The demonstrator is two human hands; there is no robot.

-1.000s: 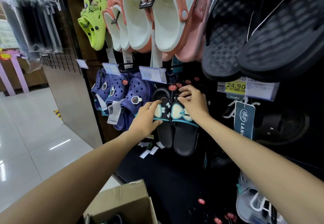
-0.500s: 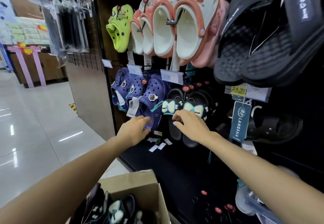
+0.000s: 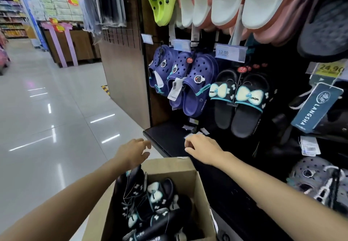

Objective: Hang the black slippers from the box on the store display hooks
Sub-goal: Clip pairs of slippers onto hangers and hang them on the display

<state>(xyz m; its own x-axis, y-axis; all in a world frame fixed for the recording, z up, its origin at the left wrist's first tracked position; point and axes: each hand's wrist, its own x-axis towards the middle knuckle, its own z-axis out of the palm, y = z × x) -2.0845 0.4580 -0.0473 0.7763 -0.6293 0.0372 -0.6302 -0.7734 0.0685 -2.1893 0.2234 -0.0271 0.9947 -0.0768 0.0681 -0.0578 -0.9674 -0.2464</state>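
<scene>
A pair of black slippers with pale bows (image 3: 239, 101) hangs on a display hook (image 3: 241, 71) on the dark wall, right of centre. Below, an open cardboard box (image 3: 202, 186) holds several more black bow slippers (image 3: 152, 205). My left hand (image 3: 132, 152) hovers just above the box's far left corner, fingers loosely spread, holding nothing. My right hand (image 3: 202, 149) hangs above the box's far right corner, fingers loosely curled and empty. Both hands are well below the hung pair and touch nothing.
Navy clogs (image 3: 188, 82) hang left of the black pair, with green, white and pink clogs above. Large dark slides and a LANGSHA tag (image 3: 316, 107) hang at the right. A black shelf ledge (image 3: 165, 137) juts out behind the hands. Glossy aisle floor (image 3: 47, 118) lies to the left.
Both hands let go of the hung black slippers and dropped down to just above the box. The view tilted down, showing the slippers inside the box.
</scene>
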